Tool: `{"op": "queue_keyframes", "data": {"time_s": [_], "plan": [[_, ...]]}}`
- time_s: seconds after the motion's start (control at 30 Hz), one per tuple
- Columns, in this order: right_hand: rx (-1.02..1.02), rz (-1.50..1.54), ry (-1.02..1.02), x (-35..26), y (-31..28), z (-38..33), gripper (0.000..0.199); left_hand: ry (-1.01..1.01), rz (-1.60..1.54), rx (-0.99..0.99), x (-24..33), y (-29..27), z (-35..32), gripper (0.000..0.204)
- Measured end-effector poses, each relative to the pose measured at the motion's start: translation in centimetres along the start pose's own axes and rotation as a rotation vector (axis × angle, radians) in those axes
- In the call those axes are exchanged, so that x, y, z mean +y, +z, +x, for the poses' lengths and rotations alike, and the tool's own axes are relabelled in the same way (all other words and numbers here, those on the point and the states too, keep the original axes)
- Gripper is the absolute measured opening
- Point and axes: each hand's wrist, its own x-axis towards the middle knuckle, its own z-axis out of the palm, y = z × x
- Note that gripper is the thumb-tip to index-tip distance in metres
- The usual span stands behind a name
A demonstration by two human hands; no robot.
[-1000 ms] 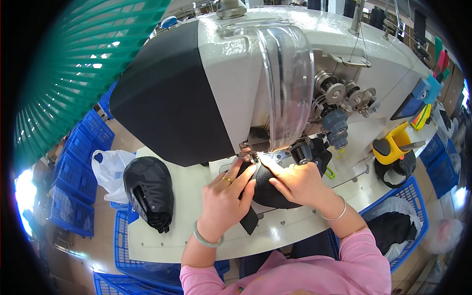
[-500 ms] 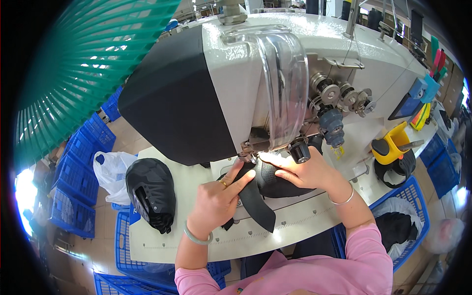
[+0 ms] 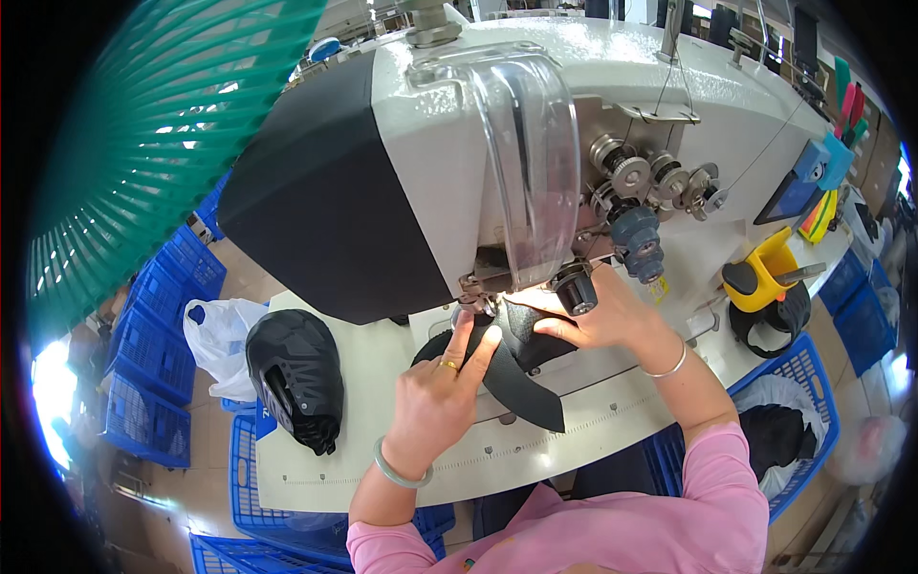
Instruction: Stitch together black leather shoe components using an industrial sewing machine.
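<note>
Under the needle area of the white and black sewing machine point(image 3: 430, 172) lies a black textured fabric piece point(image 3: 521, 335). A black strip point(image 3: 535, 402) hangs from it towards me across the bed. My left hand point(image 3: 435, 392) presses down at the left of the foot, index finger and thumb stretched apart on the black material, other fingers curled. From the right, my right hand point(image 3: 607, 316) holds the textured piece, thumb on top; a thread-tension knob point(image 3: 575, 287) partly hides its fingers. The presser foot point(image 3: 483, 301) stands just beyond the left fingertips.
A black shoe upper point(image 3: 296, 383) lies on the table at left, beside a white plastic bag point(image 3: 220, 340). A yellow holder point(image 3: 765, 273) stands at right. Blue crates point(image 3: 143, 416) line the floor, one with black pieces point(image 3: 775, 440). A green fan guard point(image 3: 143, 143) fills the upper left.
The black strip's free end has swung to the right and its lower tip sits higher. My left hand has shifted slightly right with the material, and the view has moved a little.
</note>
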Motion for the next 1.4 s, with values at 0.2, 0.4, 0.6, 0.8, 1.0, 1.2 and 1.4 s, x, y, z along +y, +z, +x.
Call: {"op": "queue_keyframes", "data": {"time_s": [0.2, 0.4, 0.6, 0.8, 1.0, 1.2, 1.4], "plan": [[-0.006, 0.195, -0.082, -1.6, 0.4, -1.0, 0.064, -0.063, 0.085, -0.007, 1.5, 0.1, -0.1, 0.048], [0.206, 0.05, -0.212, -1.8, 2.2, -1.7, 0.051, -0.068, 0.074, 0.073, 1.7, 0.1, 0.5, 0.045], [0.249, 0.172, -0.104, -2.4, 1.0, -0.4, 0.045, -0.159, -0.265, 0.138, 0.4, 0.2, 1.1, 0.038], [0.106, 0.258, -0.171, -2.2, 0.3, -0.2, 0.035, -0.264, -0.428, 0.188, 0.2, 0.3, 1.6, 0.031], [0.136, 0.486, -0.088, -2.2, 0.7, -0.3, 0.035, -0.12, -0.229, 0.199, 1.2, 0.3, 1.4, 0.031], [0.201, 0.479, -0.021, -3.0, 1.6, -0.8, 0.025, -0.031, -0.096, 0.191, 1.4, 0.0, 1.4, 0.031], [0.281, 0.456, -0.044, -2.6, 2.2, -0.5, 0.025, -0.023, -0.08, 0.176, 1.2, 0.1, 1.5, 0.033]]}}
